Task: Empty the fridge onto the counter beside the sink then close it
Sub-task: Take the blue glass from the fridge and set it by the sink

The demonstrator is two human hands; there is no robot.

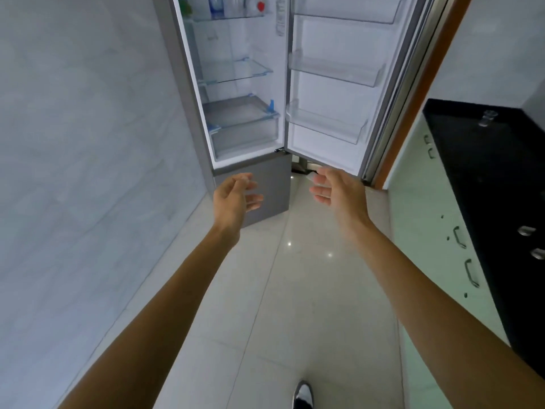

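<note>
Head view: open fridge (pixel 274 178) straight ahead, with its door (pixel 333 84) swung wide to the right. On the fridge's top shelf, bottles (pixel 216 5) and a small red thing (pixel 261 6). In front of the fridge's grey lower part, left hand (pixel 236 196), fingers loose and slightly curled, holding nothing. Just below the fridge door, right hand (pixel 336 190), palm inward, fingers relaxed, holding nothing. Right of the fridge, black counter (pixel 486 172) with a clear glass (pixel 488 118).

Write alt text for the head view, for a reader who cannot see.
The left grip and right grip, bare open hands, reach toward an open fridge with items on its top shelf. A black counter runs along the right.
</note>
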